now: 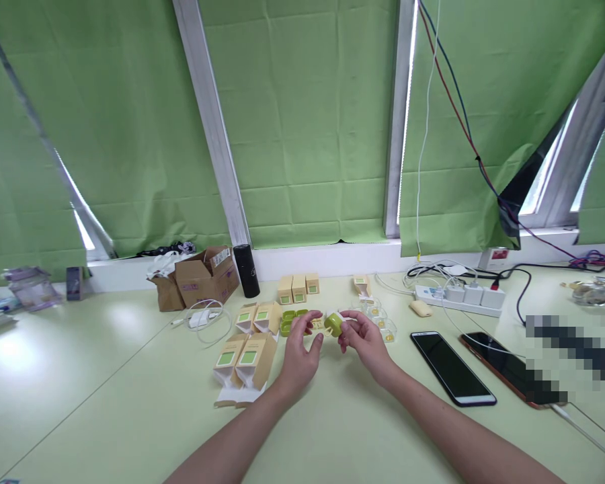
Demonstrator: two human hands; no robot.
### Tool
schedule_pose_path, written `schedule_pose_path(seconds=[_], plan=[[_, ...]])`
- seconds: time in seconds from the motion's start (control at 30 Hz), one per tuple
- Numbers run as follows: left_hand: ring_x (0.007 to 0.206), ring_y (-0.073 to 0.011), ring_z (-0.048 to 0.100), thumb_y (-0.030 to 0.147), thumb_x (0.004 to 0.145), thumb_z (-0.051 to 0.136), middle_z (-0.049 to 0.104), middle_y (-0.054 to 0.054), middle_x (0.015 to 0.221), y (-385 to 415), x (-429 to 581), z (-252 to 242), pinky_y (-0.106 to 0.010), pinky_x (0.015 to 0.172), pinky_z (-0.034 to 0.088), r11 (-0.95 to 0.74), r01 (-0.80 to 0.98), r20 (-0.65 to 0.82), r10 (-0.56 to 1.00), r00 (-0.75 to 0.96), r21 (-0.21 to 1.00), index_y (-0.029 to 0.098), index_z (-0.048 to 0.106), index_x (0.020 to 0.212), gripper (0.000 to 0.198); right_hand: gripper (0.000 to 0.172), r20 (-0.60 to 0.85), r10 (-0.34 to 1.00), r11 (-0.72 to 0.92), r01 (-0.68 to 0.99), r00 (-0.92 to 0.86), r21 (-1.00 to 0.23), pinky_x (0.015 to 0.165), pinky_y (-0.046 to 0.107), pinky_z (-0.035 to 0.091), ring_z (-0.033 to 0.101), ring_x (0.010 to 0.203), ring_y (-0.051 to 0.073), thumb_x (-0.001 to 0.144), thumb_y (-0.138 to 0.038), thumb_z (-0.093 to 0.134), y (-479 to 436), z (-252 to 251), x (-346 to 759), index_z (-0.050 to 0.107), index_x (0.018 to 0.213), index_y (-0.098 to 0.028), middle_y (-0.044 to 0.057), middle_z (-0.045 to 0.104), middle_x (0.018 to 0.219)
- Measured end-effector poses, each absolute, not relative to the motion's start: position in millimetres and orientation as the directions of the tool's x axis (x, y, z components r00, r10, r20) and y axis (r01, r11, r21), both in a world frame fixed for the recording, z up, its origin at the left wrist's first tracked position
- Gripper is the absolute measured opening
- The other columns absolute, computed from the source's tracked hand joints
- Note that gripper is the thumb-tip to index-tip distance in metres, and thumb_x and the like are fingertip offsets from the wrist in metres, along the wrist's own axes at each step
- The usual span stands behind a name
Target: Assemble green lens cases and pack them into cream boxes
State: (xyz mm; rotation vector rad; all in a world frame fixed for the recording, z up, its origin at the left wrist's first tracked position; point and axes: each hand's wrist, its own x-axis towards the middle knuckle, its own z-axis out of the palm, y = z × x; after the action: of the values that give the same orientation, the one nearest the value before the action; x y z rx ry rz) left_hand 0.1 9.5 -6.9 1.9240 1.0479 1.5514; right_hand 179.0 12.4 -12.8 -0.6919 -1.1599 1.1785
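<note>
My right hand (366, 341) pinches a small, rounded olive-green case (334, 325) between thumb and fingers, above the table. To its left is my left hand (302, 349), its thumb and curved fingers apart, facing the case; nothing plainly sits in its grasp. Small pale yellow pieces (316, 324) show between the hands, too small to make out. Behind my left fingers sit more green cases (286, 326), partly hidden. Clear plastic trays (384, 324) with yellowish bits lie just beyond my right hand. Left of my left hand, beige cartons with green windows (252, 356) have their white flaps open.
More small beige boxes (298, 288) stand at the back. A brown cardboard box (206, 275) and a black cylinder (246, 271) are at back left. Two phones, one a black-screened phone (452, 368), lie at right, near a power strip (458, 300) with tangled cables.
</note>
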Motion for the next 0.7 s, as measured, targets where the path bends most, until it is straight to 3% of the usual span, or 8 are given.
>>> schedule_pose_path(seconds=[0.17, 0.3, 0.57, 0.7], plan=[[0.129, -0.0287, 0.051, 0.017, 0.088, 0.066, 0.06, -0.009, 0.137, 5.8, 1.1, -7.0, -0.046, 0.111, 0.041, -0.654, 0.333, 0.632, 0.752, 0.188, 0.679, 0.032, 0.062, 0.136, 0.05, 0.062, 0.209, 0.977, 0.171, -0.41, -0.05, -0.896, 0.051, 0.028, 0.05, 0.062, 0.057, 0.016, 0.069, -0.066, 0.085, 11.1, -10.1, 178.8, 0.064, 0.101, -0.017, 0.0, 0.066, 0.066], [0.142, -0.0296, 0.042, 0.017, 0.089, 0.066, 0.051, -0.008, 0.148, 4.3, 3.1, -8.0, -0.049, 0.119, 0.034, -0.654, 0.303, 0.614, 0.756, 0.226, 0.693, 0.035, 0.061, 0.139, 0.054, 0.061, 0.182, 0.979, 0.125, -0.43, -0.094, -0.894, 0.048, 0.025, 0.047, 0.06, 0.053, 0.013, 0.069, -0.069, 0.083, 11.6, -10.5, 178.2, 0.066, 0.093, -0.017, 0.001, 0.066, 0.069], [0.134, -0.03, 0.049, 0.026, 0.089, 0.071, 0.059, -0.01, 0.136, 6.5, 4.2, -10.9, -0.049, 0.116, 0.039, -0.638, 0.288, 0.589, 0.77, 0.244, 0.714, 0.03, 0.069, 0.128, 0.039, 0.063, 0.142, 0.979, 0.082, -0.355, -0.146, -0.931, 0.044, 0.023, 0.041, 0.057, 0.046, 0.013, 0.071, -0.079, 0.075, 11.9, -15.1, 177.2, 0.062, 0.08, -0.017, -0.002, 0.059, 0.056], [0.123, -0.0288, 0.056, 0.029, 0.086, 0.075, 0.065, -0.009, 0.126, 7.5, 5.5, -10.3, -0.046, 0.11, 0.044, -0.603, 0.271, 0.566, 0.797, 0.208, 0.75, 0.029, 0.071, 0.125, 0.039, 0.066, 0.123, 0.98, 0.08, -0.254, -0.156, -0.964, 0.042, 0.023, 0.036, 0.054, 0.044, 0.013, 0.075, -0.084, 0.064, 13.5, -18.1, 181.1, 0.062, 0.077, -0.018, 0.002, 0.065, 0.059]])
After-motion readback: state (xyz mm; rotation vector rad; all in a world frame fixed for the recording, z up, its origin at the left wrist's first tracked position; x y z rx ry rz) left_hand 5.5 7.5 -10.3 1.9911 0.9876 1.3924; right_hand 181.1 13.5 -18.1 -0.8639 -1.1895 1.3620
